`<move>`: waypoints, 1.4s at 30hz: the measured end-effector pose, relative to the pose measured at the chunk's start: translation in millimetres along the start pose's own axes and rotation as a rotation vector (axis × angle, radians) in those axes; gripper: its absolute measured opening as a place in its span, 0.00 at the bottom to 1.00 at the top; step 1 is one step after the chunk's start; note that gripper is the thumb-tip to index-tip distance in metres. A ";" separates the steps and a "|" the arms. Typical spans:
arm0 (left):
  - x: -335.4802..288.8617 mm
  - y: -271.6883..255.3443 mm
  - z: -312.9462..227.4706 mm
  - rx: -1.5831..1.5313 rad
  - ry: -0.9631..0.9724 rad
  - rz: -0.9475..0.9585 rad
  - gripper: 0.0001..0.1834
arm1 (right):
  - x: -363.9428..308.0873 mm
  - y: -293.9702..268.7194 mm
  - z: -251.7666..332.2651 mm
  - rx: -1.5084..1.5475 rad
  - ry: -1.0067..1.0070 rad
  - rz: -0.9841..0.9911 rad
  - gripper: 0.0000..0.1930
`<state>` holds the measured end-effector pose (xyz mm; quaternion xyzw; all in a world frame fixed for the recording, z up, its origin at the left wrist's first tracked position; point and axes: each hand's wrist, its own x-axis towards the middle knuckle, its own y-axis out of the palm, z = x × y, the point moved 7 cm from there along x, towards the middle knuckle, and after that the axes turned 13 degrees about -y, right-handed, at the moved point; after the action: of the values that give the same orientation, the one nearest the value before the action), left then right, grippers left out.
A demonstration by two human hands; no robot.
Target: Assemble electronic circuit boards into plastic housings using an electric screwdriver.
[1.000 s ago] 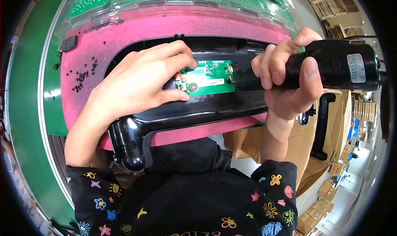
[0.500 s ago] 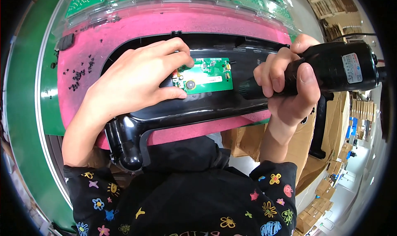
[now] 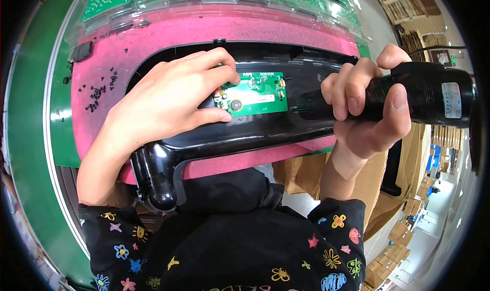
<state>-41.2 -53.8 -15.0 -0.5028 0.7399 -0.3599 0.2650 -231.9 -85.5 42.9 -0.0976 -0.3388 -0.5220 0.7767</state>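
A green circuit board (image 3: 259, 94) lies inside a long black plastic housing (image 3: 240, 136), which rests on the pink mat. My left hand (image 3: 173, 94) spans the board's left end, thumb and index finger on its edges; its other fingers curl over the housing. A round dark component sits by my thumb. In my right hand (image 3: 365, 94) is a black electric screwdriver (image 3: 426, 94), fingers wrapped round its body. It lies nearly level, and its tip end points left, just right of the board. I cannot make out the bit or any screw there.
Clear plastic trays (image 3: 204, 1) with several green boards stand along the far side. Loose black screws (image 3: 95, 94) and a dark block (image 3: 81, 51) lie on the pink mat (image 3: 153, 33) at left. Cardboard boxes (image 3: 365, 181) stand at lower right.
My right hand and the screwdriver have shifted right and slightly toward me, so the tip end is farther from the board. My left hand and the board have hardly moved.
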 end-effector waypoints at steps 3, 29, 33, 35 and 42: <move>-0.3 1.0 2.0 0.000 -0.026 0.020 0.27 | -0.3 2.0 1.5 0.026 -0.028 -0.004 0.20; -5.3 -17.7 -15.0 -0.224 0.254 -0.129 0.13 | 11.6 59.1 30.5 0.301 -0.080 0.201 0.23; -4.9 -16.7 -13.6 -0.207 0.233 -0.121 0.15 | 6.7 65.1 17.9 0.521 -0.208 0.112 0.25; -3.8 -15.4 -16.2 -0.197 0.257 -0.135 0.16 | 9.7 65.6 24.1 0.404 -0.175 0.185 0.25; -0.8 -3.8 -13.0 -0.292 0.131 0.036 0.27 | 9.6 56.6 24.8 0.156 -0.097 0.340 0.26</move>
<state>-48.5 -50.4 -4.2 -0.4981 0.8090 -0.2756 0.1466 -190.6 -55.4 79.1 -0.1182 -0.3939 -0.3501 0.8416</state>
